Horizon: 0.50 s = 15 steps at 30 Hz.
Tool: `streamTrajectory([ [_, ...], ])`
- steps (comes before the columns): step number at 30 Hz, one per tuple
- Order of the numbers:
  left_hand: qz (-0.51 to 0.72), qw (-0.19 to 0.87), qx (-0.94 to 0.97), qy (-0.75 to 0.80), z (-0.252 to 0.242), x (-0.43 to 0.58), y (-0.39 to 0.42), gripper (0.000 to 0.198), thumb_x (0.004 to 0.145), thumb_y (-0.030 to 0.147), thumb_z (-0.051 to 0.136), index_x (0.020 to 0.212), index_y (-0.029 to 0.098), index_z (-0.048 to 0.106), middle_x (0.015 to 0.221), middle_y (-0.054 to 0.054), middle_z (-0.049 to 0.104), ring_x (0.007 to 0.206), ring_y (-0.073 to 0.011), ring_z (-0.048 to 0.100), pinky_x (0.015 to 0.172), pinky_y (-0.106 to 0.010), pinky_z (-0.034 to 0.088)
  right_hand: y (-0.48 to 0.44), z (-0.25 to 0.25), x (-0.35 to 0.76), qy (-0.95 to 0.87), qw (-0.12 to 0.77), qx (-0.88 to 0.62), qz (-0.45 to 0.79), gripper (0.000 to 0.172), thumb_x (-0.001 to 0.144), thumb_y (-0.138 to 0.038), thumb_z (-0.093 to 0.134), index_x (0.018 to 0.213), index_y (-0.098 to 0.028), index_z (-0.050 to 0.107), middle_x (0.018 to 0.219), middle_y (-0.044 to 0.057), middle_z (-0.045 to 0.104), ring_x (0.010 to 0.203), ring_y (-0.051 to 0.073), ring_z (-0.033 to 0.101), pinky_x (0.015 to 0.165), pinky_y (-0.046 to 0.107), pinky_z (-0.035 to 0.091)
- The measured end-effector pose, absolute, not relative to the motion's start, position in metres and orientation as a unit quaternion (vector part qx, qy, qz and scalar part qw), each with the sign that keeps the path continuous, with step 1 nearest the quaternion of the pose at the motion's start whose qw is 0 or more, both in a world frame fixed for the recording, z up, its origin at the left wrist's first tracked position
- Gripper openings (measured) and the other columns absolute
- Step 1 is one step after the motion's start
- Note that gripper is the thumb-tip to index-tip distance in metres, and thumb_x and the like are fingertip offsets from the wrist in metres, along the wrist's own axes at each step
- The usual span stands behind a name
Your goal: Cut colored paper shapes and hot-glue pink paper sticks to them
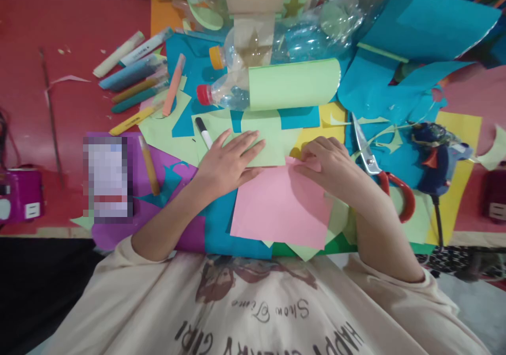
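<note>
A pink sheet of paper [280, 207] lies before me, overlapping light green paper [271, 144]. My right hand [326, 163] pinches the pink sheet's far edge near its right corner, where a small part stands up. My left hand [233, 160] rests flat with fingers spread on the green paper, its thumb along the pink sheet's far left corner. A black-capped white marker [203, 132] lies just beyond the left hand. Beside my right forearm are open scissors [373, 163] with red handles.
Plastic bottles lie at the back, one wrapped in green paper [294, 84]. Several markers [136, 76] lie at the back left, and a blurred-out phone-like rectangle [108, 178] at the left. A blue glue gun [438, 165] with a cord is at the right, among paper scraps [391, 139].
</note>
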<state>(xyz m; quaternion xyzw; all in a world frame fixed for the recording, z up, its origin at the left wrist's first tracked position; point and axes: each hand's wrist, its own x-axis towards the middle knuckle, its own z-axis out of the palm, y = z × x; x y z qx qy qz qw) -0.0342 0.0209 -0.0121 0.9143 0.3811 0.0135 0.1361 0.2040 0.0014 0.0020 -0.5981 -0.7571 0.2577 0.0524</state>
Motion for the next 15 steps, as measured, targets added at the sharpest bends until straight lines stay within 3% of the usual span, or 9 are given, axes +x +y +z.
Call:
streamTrajectory([
  [3, 0.03, 0.145, 0.905, 0.4, -0.013, -0.035, 0.021, 0.053, 0.098, 0.042, 0.026, 0.137, 0.011, 0.042, 0.143, -0.016, 0.045, 0.134, -0.0261, 0.042, 0.114, -0.049, 0.024, 0.002, 0.02, 0.213, -0.724, 0.046, -0.601, 0.335, 0.007, 0.081, -0.027, 0.05, 0.078, -0.021, 0.051, 0.078, 0.006, 0.061, 0.074, 0.021, 0.056, 0.065, 0.033, 0.042],
  [7, 0.061, 0.162, 0.889, 0.425, -0.014, -0.036, 0.022, 0.053, 0.098, 0.042, 0.023, 0.137, 0.011, 0.042, 0.142, -0.016, 0.047, 0.133, -0.0264, 0.043, 0.115, -0.05, 0.023, 0.002, 0.046, 0.24, -0.689, 0.026, -0.569, 0.449, 0.025, 0.081, -0.044, 0.052, 0.085, -0.021, 0.06, 0.079, 0.006, 0.066, 0.066, 0.017, 0.057, 0.061, 0.031, 0.043],
  [9, 0.1, 0.195, 0.877, 0.427, -0.013, -0.036, 0.02, 0.051, 0.098, 0.04, 0.024, 0.132, 0.01, 0.047, 0.137, -0.016, 0.051, 0.129, -0.0274, 0.046, 0.111, -0.048, 0.029, 0.003, 0.054, 0.252, -0.673, 0.021, -0.57, 0.47, 0.033, 0.078, -0.053, 0.055, 0.081, -0.021, 0.064, 0.076, 0.006, 0.066, 0.062, 0.016, 0.056, 0.056, 0.031, 0.043],
  [13, 0.213, 0.395, 0.792, 0.414, -0.006, -0.035, 0.014, 0.05, 0.094, 0.05, 0.033, 0.124, 0.016, 0.053, 0.115, -0.011, 0.065, 0.106, -0.0203, 0.061, 0.09, -0.032, 0.048, 0.004, 0.058, 0.255, -0.627, 0.088, -0.595, 0.495, 0.043, 0.069, -0.063, 0.061, 0.067, -0.02, 0.065, 0.063, 0.005, 0.062, 0.056, 0.014, 0.053, 0.049, 0.028, 0.041],
  [15, 0.237, 0.497, 0.722, 0.42, -0.005, -0.033, 0.011, 0.048, 0.089, 0.052, 0.046, 0.124, 0.019, 0.051, 0.107, -0.008, 0.067, 0.095, -0.0169, 0.063, 0.079, -0.026, 0.05, 0.005, 0.056, 0.248, -0.592, 0.139, -0.599, 0.522, 0.04, 0.067, -0.059, 0.067, 0.062, -0.019, 0.065, 0.057, 0.003, 0.058, 0.052, 0.011, 0.05, 0.045, 0.025, 0.038],
])
